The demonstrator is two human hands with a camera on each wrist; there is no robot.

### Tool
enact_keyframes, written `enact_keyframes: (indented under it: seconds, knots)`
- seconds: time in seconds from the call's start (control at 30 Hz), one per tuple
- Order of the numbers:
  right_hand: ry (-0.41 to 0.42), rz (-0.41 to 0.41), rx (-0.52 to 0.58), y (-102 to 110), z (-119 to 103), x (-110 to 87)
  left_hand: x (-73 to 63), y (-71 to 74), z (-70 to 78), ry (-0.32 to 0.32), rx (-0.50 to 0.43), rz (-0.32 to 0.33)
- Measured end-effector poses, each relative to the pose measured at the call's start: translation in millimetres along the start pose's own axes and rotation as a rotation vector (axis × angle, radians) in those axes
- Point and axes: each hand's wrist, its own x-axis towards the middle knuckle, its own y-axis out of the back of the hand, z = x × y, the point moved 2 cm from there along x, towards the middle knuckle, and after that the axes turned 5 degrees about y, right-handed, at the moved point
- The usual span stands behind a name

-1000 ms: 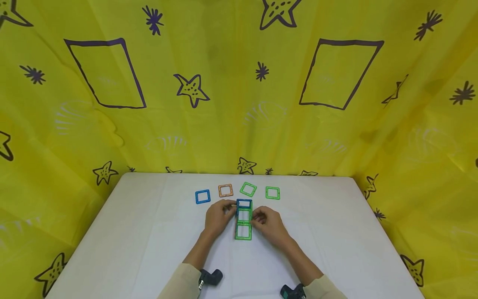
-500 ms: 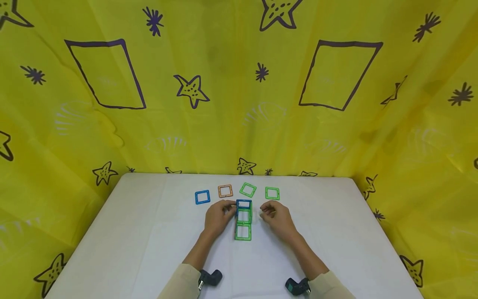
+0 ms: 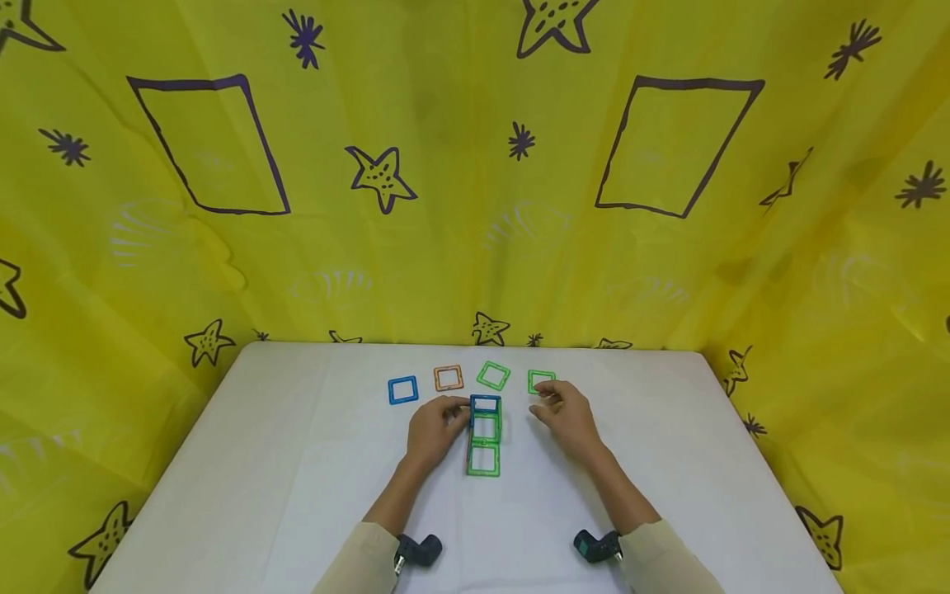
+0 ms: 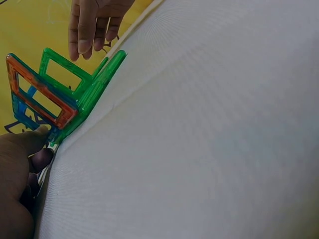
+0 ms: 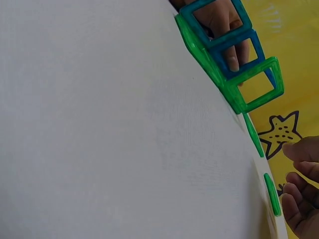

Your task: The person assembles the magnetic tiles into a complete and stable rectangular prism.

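A plain white cloth-covered surface (image 3: 297,462) is seen before a yellow backdrop cloth (image 3: 460,206) printed with dark purple stars and outlined squares. Flat plastic square frames are shown in blue (image 3: 403,390), orange (image 3: 449,378) and green (image 3: 493,376); the standing frame assembly (image 3: 484,433) is green, blue and orange.

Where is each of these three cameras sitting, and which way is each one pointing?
Head: worn high, looking forward and down at the white table; both hands and sleeves show.
Left wrist: low beside the left hand, facing the tile frame; the right hand shows beyond.
Right wrist: skims the table toward the tile frame, right fingers in the corner.
Both wrist views share the tile frame.
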Motion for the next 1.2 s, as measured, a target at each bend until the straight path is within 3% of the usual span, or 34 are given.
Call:
enact_keyframes:
  seconds: [0.53,0.87,1.2]
  knots:
    - [-0.07,-0.032,-0.128,14.9,27.1,27.5,0.0,2.3,2.2,0.006,-0.005,0.0]
    - [-0.135,-0.118,-0.144,16.3,35.9,33.8,0.0,2.2,2.7,0.001,-0.006,-0.003]
    - [-0.125,-0.118,-0.167,21.6,36.4,39.9,-0.1,0.8,1.9,0.01,0.001,0.002]
